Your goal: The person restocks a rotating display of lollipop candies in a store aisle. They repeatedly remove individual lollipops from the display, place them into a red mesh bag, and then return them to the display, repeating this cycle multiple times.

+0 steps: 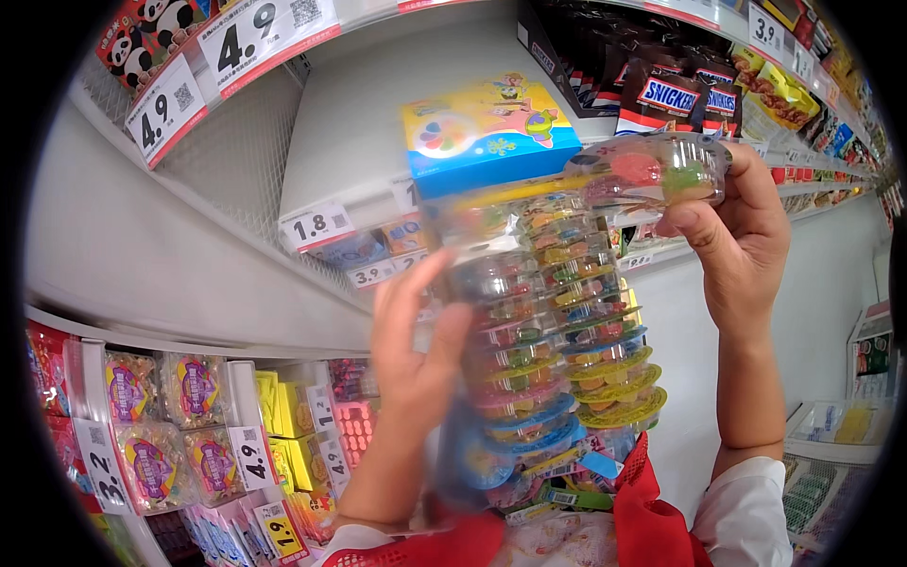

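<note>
Two tall stacks of clear round plastic candy packs (pixel 581 283) with coloured lids rise from near my chest towards the shelf. My right hand (pixel 737 227) grips a clear candy pack (pixel 652 170) with red and green gummies, at the shelf's height. My left hand (pixel 418 340), blurred, is beside the left stack with thumb and fingers apart; whether it touches the stack is unclear. Past the stacks, on the white shelf, is a yellow and blue cartoon candy box (pixel 496 135). Small wrapped sweets (pixel 567 475) lie below the stacks, against a red garment.
Snickers bags (pixel 659 99) in a black carton stand at the shelf's back right. Price tags line the curved shelf edge (pixel 319 230). A lower shelf at left holds clear candy tubs (pixel 152 461) and yellow packets (pixel 290 407). Another shelf with panda packages (pixel 127 57) overhangs at upper left.
</note>
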A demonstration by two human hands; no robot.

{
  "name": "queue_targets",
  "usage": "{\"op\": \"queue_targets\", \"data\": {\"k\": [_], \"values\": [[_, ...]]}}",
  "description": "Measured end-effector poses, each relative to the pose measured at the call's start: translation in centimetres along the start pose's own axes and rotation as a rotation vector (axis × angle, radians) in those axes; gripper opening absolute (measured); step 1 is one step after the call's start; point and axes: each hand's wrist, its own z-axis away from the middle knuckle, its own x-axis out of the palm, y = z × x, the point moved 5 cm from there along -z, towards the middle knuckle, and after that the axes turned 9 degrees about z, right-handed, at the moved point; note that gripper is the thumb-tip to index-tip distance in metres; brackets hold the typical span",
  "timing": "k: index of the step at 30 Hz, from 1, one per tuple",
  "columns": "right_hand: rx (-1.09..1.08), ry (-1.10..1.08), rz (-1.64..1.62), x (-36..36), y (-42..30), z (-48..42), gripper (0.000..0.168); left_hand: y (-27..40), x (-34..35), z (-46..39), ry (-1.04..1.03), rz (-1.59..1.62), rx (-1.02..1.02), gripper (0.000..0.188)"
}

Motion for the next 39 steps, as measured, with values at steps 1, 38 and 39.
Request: {"op": "queue_targets", "data": {"k": [1, 38, 39], "values": [[-0.022, -0.042, 0.084, 0.3, 0.3, -0.7, 0.044, -0.6, 0.3, -0.3, -0.103, -0.154, 0.017, 0.036], [-0.616, -0.646, 0.945, 12.6, 5.8, -3.3, 0.034, -2.2, 0.8, 0.0, -0.167, -0.238, 0.154, 0.031], [-0.612, -0.635, 0.925, 12.8, 5.9, -3.2, 0.033, -2.2, 0.7, 0.1, -0.162, -0.231, 0.149, 0.031]]}}
